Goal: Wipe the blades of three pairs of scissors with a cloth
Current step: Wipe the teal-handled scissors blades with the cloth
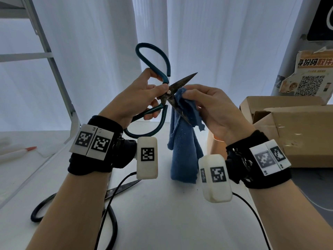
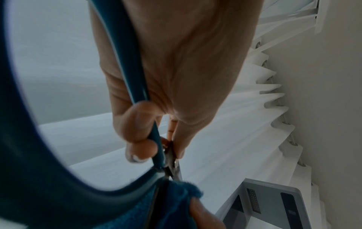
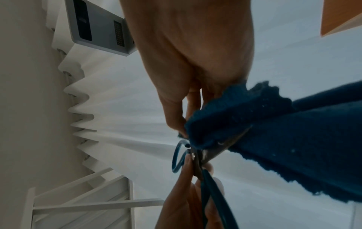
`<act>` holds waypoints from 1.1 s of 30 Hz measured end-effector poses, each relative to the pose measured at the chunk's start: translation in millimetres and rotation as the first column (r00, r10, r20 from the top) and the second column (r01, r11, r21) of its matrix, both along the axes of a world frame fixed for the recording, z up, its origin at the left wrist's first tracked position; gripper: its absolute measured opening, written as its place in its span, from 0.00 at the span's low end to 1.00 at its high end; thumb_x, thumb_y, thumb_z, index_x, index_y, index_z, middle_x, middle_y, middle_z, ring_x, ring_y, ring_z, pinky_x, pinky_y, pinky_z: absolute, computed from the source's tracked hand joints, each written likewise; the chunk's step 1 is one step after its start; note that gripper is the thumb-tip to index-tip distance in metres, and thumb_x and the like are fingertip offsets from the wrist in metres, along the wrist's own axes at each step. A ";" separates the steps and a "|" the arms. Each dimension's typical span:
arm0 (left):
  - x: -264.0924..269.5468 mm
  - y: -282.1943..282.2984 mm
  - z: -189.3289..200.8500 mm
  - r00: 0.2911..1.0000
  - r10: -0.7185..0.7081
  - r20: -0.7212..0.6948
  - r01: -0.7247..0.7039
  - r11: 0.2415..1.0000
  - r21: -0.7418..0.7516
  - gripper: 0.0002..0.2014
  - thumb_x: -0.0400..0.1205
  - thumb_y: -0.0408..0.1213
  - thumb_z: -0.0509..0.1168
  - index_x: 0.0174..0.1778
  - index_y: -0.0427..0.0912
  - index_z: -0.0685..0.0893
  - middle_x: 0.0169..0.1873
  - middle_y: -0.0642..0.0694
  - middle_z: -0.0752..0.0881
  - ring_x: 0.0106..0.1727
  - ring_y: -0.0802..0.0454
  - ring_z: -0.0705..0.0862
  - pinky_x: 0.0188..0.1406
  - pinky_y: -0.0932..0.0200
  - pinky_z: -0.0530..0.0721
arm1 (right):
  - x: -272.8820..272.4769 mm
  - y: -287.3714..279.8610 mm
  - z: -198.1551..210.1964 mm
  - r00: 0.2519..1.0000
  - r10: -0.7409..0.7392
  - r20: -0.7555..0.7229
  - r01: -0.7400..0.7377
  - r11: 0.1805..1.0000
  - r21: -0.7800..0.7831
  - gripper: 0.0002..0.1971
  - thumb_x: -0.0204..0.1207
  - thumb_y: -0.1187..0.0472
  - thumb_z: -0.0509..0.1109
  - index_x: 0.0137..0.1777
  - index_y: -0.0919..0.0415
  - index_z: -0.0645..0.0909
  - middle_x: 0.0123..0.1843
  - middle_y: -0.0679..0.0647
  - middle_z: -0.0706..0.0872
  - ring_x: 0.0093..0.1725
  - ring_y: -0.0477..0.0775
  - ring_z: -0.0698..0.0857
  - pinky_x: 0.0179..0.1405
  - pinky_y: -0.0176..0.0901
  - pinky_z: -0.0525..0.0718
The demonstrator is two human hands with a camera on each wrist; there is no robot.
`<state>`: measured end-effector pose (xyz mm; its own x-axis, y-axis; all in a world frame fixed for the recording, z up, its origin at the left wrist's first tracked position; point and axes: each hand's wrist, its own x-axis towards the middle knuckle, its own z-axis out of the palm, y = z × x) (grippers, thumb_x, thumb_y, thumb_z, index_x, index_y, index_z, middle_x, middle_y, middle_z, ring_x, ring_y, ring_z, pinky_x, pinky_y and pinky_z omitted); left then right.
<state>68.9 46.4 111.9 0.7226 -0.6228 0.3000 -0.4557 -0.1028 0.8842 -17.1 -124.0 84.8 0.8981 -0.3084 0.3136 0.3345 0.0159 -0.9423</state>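
Head view: left hand grips the teal-handled scissors at the pivot, thumb and fingers curled round the lower handle, blades spread wide. One blade points up and away past the right hand; the other runs down into the blue cloth. Right hand pinches the cloth round that lower blade, fingers clamped together just beside the pivot; the rest of the cloth hangs below both hands. Below the left forearm, a second pair, black-handled scissors, lies on the white table. Cardboard boxes sit beyond the right wrist.
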 end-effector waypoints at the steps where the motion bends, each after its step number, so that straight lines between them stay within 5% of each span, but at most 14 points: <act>1: -0.2 0.0 0.0 1.000 -0.001 0.004 0.001 1.000 0.000 0.12 0.90 0.41 0.62 0.67 0.43 0.72 0.39 0.46 0.85 0.26 0.49 0.78 0.16 0.61 0.71 | 0.6 1.7 -0.6 1.000 0.018 0.003 -0.018 1.000 -0.025 0.10 0.80 0.67 0.70 0.58 0.70 0.87 0.51 0.62 0.90 0.50 0.54 0.89 0.58 0.47 0.88; 4: -1.0 -0.5 -0.3 1.000 0.000 0.013 0.000 1.000 -0.001 0.12 0.90 0.40 0.62 0.67 0.42 0.72 0.38 0.46 0.84 0.26 0.49 0.78 0.16 0.61 0.71 | -0.2 3.3 -0.5 0.999 0.033 0.002 -0.033 0.999 -0.043 0.09 0.82 0.62 0.70 0.53 0.67 0.88 0.52 0.61 0.91 0.51 0.53 0.90 0.58 0.44 0.88; 9: -4.9 -4.4 0.0 0.999 -0.023 0.027 0.023 1.000 0.007 0.12 0.90 0.40 0.62 0.67 0.43 0.72 0.39 0.44 0.83 0.26 0.49 0.78 0.15 0.61 0.70 | 3.6 6.7 -4.9 0.999 -0.027 -0.036 0.026 0.999 -0.021 0.05 0.74 0.66 0.78 0.45 0.62 0.83 0.40 0.55 0.90 0.41 0.51 0.88 0.44 0.39 0.87; 19: -4.2 -5.6 -1.7 0.999 -0.018 0.050 0.017 0.999 0.036 0.13 0.89 0.41 0.63 0.67 0.42 0.72 0.43 0.40 0.83 0.27 0.47 0.79 0.15 0.62 0.71 | 0.1 -5.2 -1.1 0.988 0.051 -0.144 -0.054 0.998 -0.019 0.11 0.72 0.72 0.77 0.43 0.59 0.78 0.44 0.63 0.86 0.42 0.58 0.87 0.49 0.45 0.87; 24: -4.9 -10.1 -3.0 0.998 -0.038 0.046 0.036 0.998 0.051 0.12 0.90 0.42 0.62 0.67 0.45 0.71 0.42 0.42 0.82 0.28 0.48 0.77 0.17 0.61 0.72 | 1.6 -1.8 -3.0 0.997 0.020 -0.077 -0.012 0.995 0.101 0.16 0.71 0.73 0.78 0.38 0.57 0.73 0.48 0.67 0.86 0.47 0.61 0.87 0.50 0.48 0.87; 28: -1.0 -6.3 -2.0 0.999 -0.010 0.037 0.009 0.999 0.038 0.11 0.89 0.42 0.63 0.66 0.46 0.73 0.42 0.43 0.83 0.30 0.49 0.77 0.24 0.57 0.73 | 8.3 4.3 -7.5 0.997 0.015 -0.073 -0.007 0.993 0.115 0.16 0.71 0.71 0.79 0.36 0.57 0.73 0.48 0.67 0.86 0.47 0.62 0.86 0.47 0.50 0.86; 33: 2.6 -0.2 0.7 0.999 0.034 0.025 -0.033 0.999 -0.015 0.12 0.90 0.41 0.63 0.67 0.44 0.73 0.42 0.43 0.84 0.26 0.50 0.77 0.16 0.62 0.70 | 5.1 1.5 -4.5 0.991 0.056 -0.120 -0.048 0.997 0.065 0.16 0.72 0.72 0.77 0.38 0.57 0.72 0.40 0.60 0.85 0.38 0.54 0.87 0.39 0.43 0.87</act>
